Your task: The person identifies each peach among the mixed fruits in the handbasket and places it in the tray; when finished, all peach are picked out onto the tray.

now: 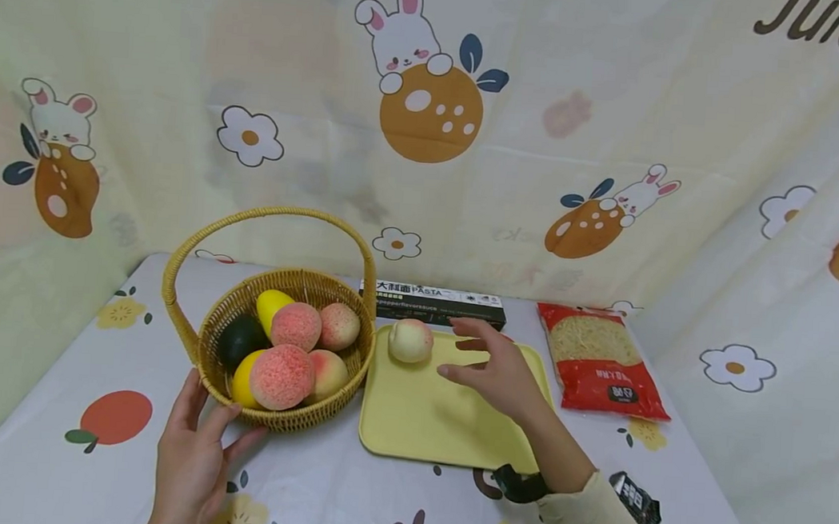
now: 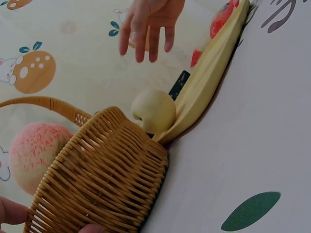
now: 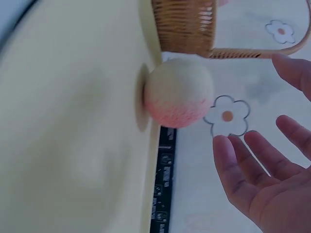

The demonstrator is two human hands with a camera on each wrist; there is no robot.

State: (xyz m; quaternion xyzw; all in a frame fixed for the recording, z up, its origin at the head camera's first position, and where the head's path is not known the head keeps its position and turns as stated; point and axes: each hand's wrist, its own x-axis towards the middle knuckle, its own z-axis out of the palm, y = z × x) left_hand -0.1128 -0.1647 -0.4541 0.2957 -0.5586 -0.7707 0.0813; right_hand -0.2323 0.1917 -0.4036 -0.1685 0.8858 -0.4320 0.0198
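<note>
My left hand (image 1: pixel 195 445) holds the near left side of a woven wicker basket (image 1: pixel 287 422), its thumb up at the rim. Inside the basket lie several pink peaches (image 1: pixel 283 376), yellow fruit (image 1: pixel 272 309) and a dark green fruit (image 1: pixel 242 339). A pale peach with a pink blush (image 3: pixel 180 92) sits at the back left of a yellow tray (image 1: pixel 437 439), beside the basket. Over the tray, to the right of that peach, hovers my right hand (image 1: pixel 495 371), fingers spread and apart from the thumb, with nothing between them.
Behind the tray lies a black pasta box (image 1: pixel 446 305). A red bag of pasta (image 1: pixel 604 361) is to its right. Near my right sleeve lies a small black packet (image 1: pixel 635 504). A printed curtain (image 1: pixel 316 71) hangs behind the table.
</note>
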